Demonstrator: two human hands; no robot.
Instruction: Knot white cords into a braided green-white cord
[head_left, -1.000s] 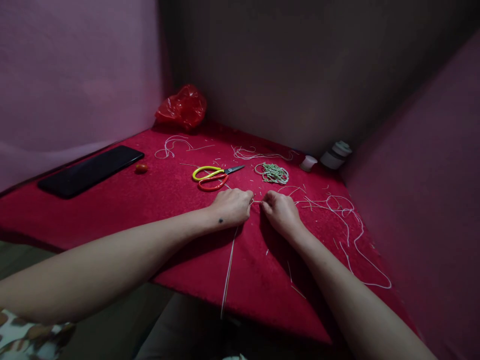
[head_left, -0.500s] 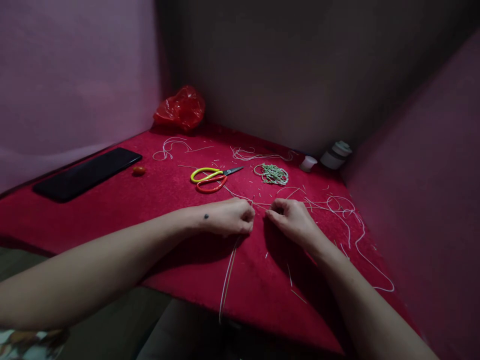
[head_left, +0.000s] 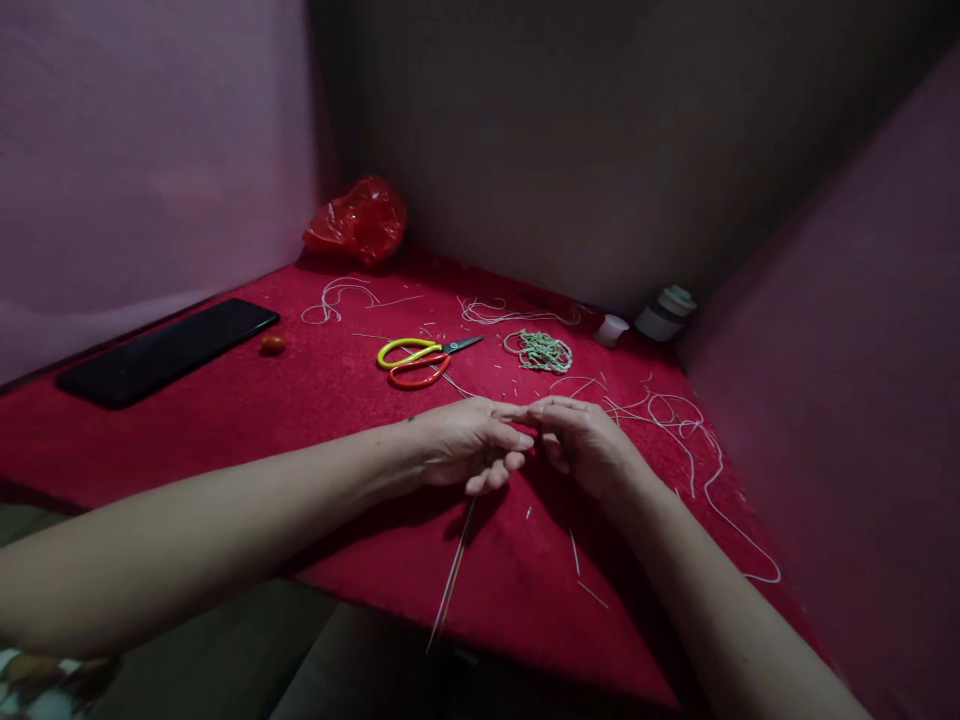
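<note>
My left hand [head_left: 476, 440] is half curled, its index finger reaching to the fingertips of my right hand [head_left: 581, 437]. Both hands meet just above the red table and are closed on thin white cord. Two strands of the cord [head_left: 452, 582] hang from beneath my left hand over the table's front edge. Between the fingertips the cord is too small and too covered to make out. Beyond my hands lie scissors [head_left: 418, 372] with one yellow and one red handle, and a bundle of green-and-white knotted cord [head_left: 546, 352].
On the red cloth-covered table [head_left: 300, 380] lie a black phone [head_left: 169, 350], a small orange-red fruit-like object [head_left: 273, 344] and a crumpled red plastic bag [head_left: 360, 222]. At the back right stand a white spool [head_left: 611, 330] and a white container [head_left: 666, 312]. Loose cord [head_left: 709, 440] trails along the right; walls close in around.
My hands have come together at the fingertips, closing the gap between them. My left hand has turned and its fingers have loosened from a fist.
</note>
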